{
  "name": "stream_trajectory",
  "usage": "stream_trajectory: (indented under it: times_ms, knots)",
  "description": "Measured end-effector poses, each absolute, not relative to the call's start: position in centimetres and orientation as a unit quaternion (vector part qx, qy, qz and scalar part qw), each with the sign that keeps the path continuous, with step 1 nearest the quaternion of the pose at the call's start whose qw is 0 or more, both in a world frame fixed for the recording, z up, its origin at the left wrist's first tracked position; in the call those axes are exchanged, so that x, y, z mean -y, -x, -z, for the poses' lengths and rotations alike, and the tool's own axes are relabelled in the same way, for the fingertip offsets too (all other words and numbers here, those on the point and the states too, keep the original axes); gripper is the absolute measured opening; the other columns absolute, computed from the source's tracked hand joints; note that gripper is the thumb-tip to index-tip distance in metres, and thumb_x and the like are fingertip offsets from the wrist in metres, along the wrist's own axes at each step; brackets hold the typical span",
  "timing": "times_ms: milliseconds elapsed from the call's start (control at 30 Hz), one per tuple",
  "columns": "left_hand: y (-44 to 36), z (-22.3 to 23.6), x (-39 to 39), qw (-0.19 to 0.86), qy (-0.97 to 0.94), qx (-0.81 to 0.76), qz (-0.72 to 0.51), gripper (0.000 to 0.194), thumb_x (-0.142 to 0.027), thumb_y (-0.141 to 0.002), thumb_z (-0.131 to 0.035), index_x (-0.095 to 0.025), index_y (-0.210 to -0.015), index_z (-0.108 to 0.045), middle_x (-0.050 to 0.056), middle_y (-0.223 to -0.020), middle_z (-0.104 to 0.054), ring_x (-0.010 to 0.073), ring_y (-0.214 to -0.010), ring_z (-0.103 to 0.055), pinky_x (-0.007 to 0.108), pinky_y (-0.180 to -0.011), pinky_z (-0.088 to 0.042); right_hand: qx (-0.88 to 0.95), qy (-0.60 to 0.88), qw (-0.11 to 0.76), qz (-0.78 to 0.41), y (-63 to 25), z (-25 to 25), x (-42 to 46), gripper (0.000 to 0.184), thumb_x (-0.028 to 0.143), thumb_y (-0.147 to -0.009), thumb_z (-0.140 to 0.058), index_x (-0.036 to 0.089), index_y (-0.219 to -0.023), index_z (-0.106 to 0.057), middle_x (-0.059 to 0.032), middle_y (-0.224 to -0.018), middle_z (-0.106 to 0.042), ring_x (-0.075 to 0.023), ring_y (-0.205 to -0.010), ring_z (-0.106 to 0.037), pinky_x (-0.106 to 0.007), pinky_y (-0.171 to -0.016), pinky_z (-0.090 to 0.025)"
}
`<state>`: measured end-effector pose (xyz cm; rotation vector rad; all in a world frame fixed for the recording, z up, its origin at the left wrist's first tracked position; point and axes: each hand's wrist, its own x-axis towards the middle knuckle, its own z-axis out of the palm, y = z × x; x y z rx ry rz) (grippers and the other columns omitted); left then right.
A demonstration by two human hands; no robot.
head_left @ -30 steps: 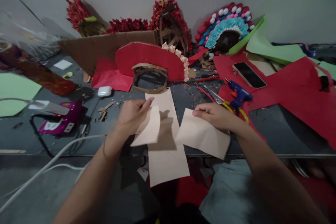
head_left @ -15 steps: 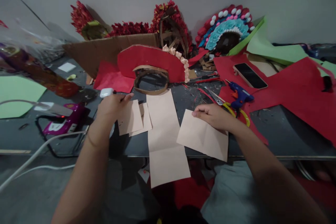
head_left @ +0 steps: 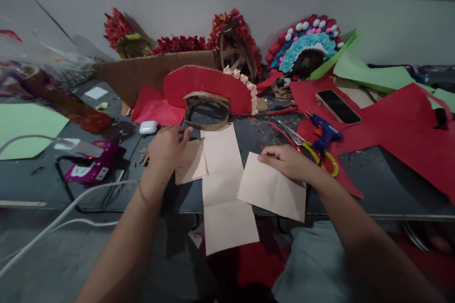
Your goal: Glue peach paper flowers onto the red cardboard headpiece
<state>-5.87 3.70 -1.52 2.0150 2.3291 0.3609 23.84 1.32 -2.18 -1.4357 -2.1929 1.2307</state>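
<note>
My left hand (head_left: 166, 146) rests at the small cut paper pieces (head_left: 192, 165), its thumb stretched out and apart from the fingers. These pale peach pieces lie stacked, partly under the hand. Between my hands a long creased peach paper strip (head_left: 223, 184) runs over the table edge. My right hand (head_left: 286, 163) pinches the top edge of a peach paper sheet (head_left: 272, 189), whose left corner overlaps the strip. Just right of that hand lie yellow-handled scissors (head_left: 308, 147) and a blue glue gun (head_left: 325, 131).
A red headdress (head_left: 206, 83) with a cardboard band and peach paper flowers stands behind the strip. Red paper (head_left: 398, 118) and a phone (head_left: 339, 106) lie at right. On the left are a white earbud case (head_left: 148, 127), a purple power strip (head_left: 93, 163) and a white cable (head_left: 76, 201).
My left hand has moved right with the top small paper piece, lining it up over the other. My right hand still pinches its sheet. The view has shifted slightly.
</note>
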Motion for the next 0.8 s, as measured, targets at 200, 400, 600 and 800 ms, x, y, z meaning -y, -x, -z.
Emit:
stream_trajectory:
  times_ms: [200,400,600,800]
  knots:
    - [0.3,1.7,0.2,0.46,-0.654,-0.51,-0.318,0.033,-0.044,-0.079,-0.054,-0.018,-0.098,-0.057,0.006,-0.095,-0.064,0.0175,-0.083,-0.059,0.028,-0.07,-0.044,0.771,0.468,0.154,-0.404,-22.1,1.1,0.0,0.038,0.048,-0.085,-0.044,0.016,-0.072,-0.058,0.0054,-0.053,-0.039,-0.0076,-0.052,-0.036,-0.021,-0.05,-0.023]
    - [-2.8,2.5,2.5,0.736,-0.462,-0.39,-0.305,0.039,-0.027,-0.074,-0.066,-0.019,-0.108,-0.05,-0.001,-0.074,-0.063,0.0118,-0.063,-0.06,0.025,-0.06,-0.047,0.709,0.455,0.145,-0.52,-22.3,0.6,0.2,0.035,0.049,-0.083,-0.048,0.016,-0.08,-0.058,0.0045,-0.059,-0.046,-0.0075,-0.054,-0.04,-0.019,-0.049,-0.028]
    - [-1.8,2.0,1.2,0.673,-0.447,-0.468,-0.358,0.038,-0.028,-0.07,-0.068,-0.018,-0.102,-0.05,-0.002,-0.07,-0.064,0.0116,-0.06,-0.06,0.023,-0.057,-0.045,0.625,0.411,0.103,-0.656,-23.7,0.3,-0.6,0.036,0.049,-0.076,-0.059,0.014,-0.082,-0.057,0.0043,-0.062,-0.047,-0.0073,-0.055,-0.044,-0.018,-0.049,-0.033]
    - [-2.0,2.2,1.2,0.647,-0.47,-0.473,-0.37,0.035,-0.026,-0.073,-0.064,-0.018,-0.105,-0.05,-0.003,-0.07,-0.06,0.0088,-0.058,-0.056,0.021,-0.056,-0.043,0.586,0.357,0.046,-0.726,-23.4,-0.1,0.0,0.04,0.044,-0.075,-0.062,0.013,-0.099,-0.061,-0.0039,-0.09,-0.063,-0.0134,-0.076,-0.057,-0.024,-0.066,-0.045]
